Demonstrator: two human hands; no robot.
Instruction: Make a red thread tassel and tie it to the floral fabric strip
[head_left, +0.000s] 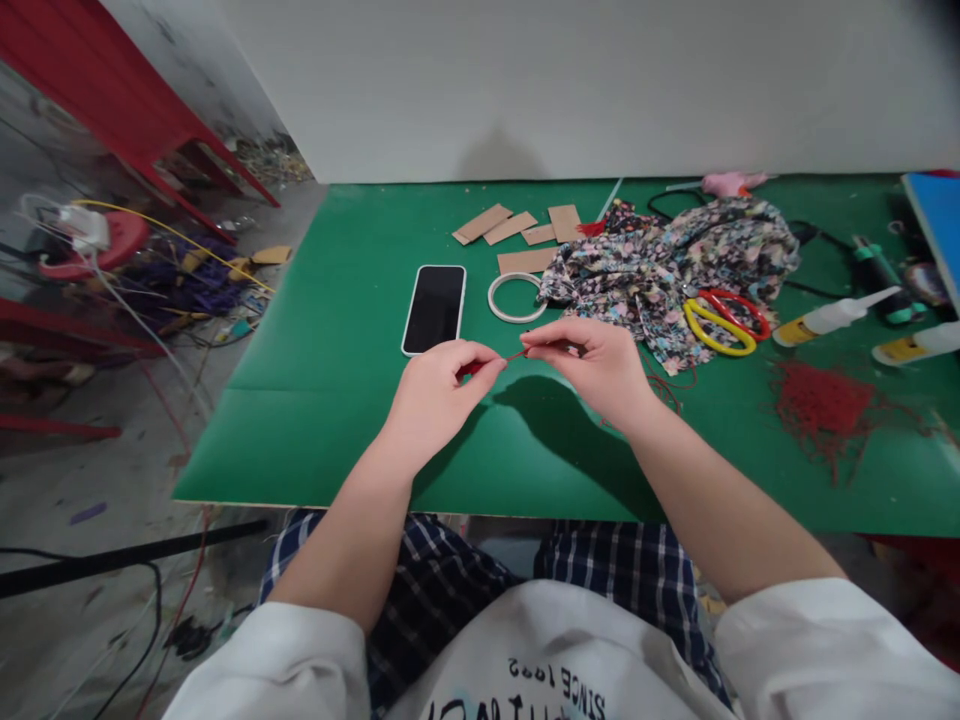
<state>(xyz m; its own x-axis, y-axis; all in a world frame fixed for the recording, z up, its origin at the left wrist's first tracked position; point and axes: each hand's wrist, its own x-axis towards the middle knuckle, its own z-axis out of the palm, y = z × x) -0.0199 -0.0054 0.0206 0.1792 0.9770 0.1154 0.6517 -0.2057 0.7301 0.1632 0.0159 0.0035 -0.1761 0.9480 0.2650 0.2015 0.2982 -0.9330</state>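
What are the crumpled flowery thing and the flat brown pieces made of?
The flowery thing looks like thin, matte woven cloth: it bunches into soft folds.

The brown pieces look like plain, dull cardboard: they are flat, straight-edged and tan, though thin wood could look similar.

The person's left hand (442, 395) and right hand (596, 368) pinch a thin red cord (516, 356) above the green table (330, 400); a smartphone (434, 309), a tape roll (516, 297) and floral fabric (675, 265) lie beyond.
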